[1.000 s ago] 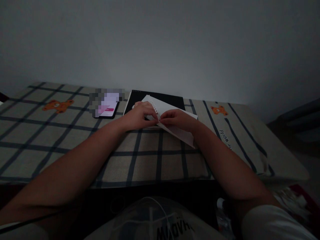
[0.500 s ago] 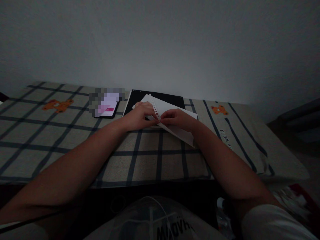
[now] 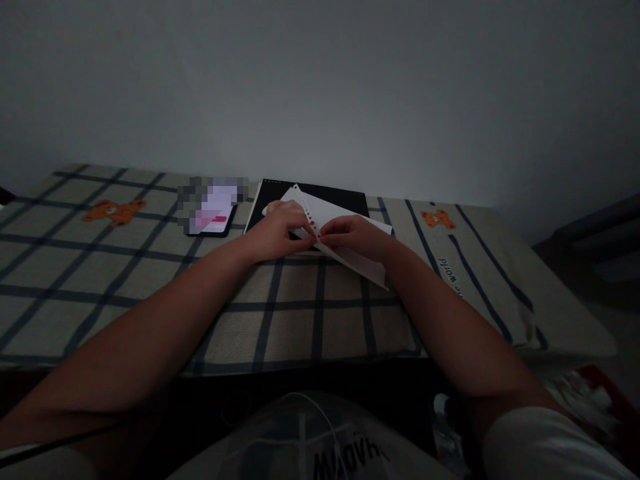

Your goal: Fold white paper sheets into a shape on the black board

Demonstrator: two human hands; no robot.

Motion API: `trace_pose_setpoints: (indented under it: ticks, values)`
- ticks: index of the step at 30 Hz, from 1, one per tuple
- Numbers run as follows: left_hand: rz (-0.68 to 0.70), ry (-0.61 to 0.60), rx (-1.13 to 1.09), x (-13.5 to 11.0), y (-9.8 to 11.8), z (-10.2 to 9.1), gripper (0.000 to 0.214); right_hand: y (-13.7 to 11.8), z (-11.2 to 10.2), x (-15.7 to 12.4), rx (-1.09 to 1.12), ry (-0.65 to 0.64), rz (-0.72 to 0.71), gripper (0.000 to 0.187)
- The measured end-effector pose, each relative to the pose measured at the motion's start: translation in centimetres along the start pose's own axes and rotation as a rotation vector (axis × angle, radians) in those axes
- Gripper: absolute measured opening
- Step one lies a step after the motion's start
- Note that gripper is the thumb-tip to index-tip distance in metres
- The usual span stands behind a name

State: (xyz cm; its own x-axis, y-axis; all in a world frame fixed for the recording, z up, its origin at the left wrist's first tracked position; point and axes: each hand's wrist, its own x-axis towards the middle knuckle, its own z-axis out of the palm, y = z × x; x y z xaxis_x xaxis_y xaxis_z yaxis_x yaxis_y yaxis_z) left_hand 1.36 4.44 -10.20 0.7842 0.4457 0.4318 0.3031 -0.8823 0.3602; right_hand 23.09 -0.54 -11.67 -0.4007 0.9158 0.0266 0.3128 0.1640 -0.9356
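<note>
White sheets of paper (image 3: 333, 215) with a row of punched holes along one edge lie slanted over a black notebook cover (image 3: 345, 198). My left hand (image 3: 285, 227) pinches the perforated edge from the left, its thumb and index finger together near the lower holes. From the right, my right hand (image 3: 353, 235) pinches the same edge, fingertips almost touching those of the left. The near corner of the paper hangs out past the notebook, under my right wrist. My fingers hide part of the sheets.
A phone (image 3: 217, 217) with a lit screen, partly pixelated, lies left of the notebook. The table has a checked cloth (image 3: 295, 327) with bear prints. A grey wall (image 3: 320, 87) rises behind it. Below the right edge stands a clear bottle (image 3: 445, 433).
The punched edge has shifted slightly, with its top corner a little further up and left. Both hands keep their pinch in nearly the same place.
</note>
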Motion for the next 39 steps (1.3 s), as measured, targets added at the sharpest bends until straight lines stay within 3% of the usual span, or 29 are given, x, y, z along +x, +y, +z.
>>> trace_pose_setpoints:
  ticks: [15, 25, 39]
  values:
    - [-0.02, -0.049, -0.037, -0.06, 0.26, 0.1, 0.017, -0.11, 0.21, -0.04, -0.103, 0.022, -0.023, 0.023]
    - [-0.062, 0.013, 0.021, -0.09, 0.34, -0.07, 0.016, -0.32, -0.29, -0.24, -0.076, -0.007, 0.035, 0.023]
    - [-0.025, -0.014, 0.027, -0.11, 0.25, 0.01, 0.018, -0.23, -0.02, -0.22, -0.084, 0.024, 0.002, 0.024]
